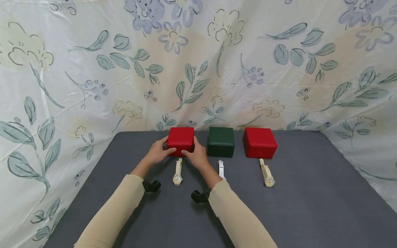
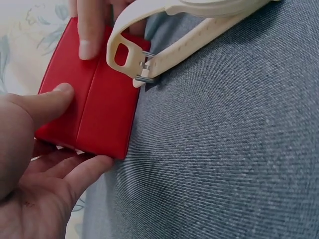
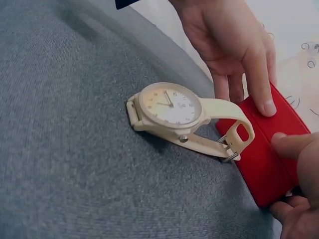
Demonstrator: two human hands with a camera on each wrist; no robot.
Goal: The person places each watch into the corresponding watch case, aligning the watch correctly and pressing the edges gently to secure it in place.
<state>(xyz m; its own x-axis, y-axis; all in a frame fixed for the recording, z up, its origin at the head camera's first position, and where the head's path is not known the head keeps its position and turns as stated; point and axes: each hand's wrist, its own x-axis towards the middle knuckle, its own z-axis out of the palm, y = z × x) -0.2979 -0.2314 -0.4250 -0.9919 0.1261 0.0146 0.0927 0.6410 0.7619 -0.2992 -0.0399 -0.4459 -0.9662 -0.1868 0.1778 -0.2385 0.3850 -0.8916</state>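
A closed red box (image 1: 180, 137) stands at the back left of the table, a seam running across its front. My left hand (image 1: 157, 152) grips its left side, the thumb on the front face and the other fingers along the side. Opposite it, my right hand (image 1: 199, 155) holds the right side in the same way, its thumb (image 3: 291, 144) near the seam. Just in front of the box lies a cream wristwatch (image 1: 177, 175) with its strap buckled; its dial (image 3: 169, 104) faces up. Neither hand grips the watch.
Right of the red box stand a green box (image 1: 221, 142) and another red box (image 1: 260, 143). A white watch (image 1: 221, 168) lies before the green one, partly hidden by my right arm; a cream watch (image 1: 267, 175) lies before the other. Floral cloth (image 1: 198, 69) hangs behind the grey table (image 1: 310, 199).
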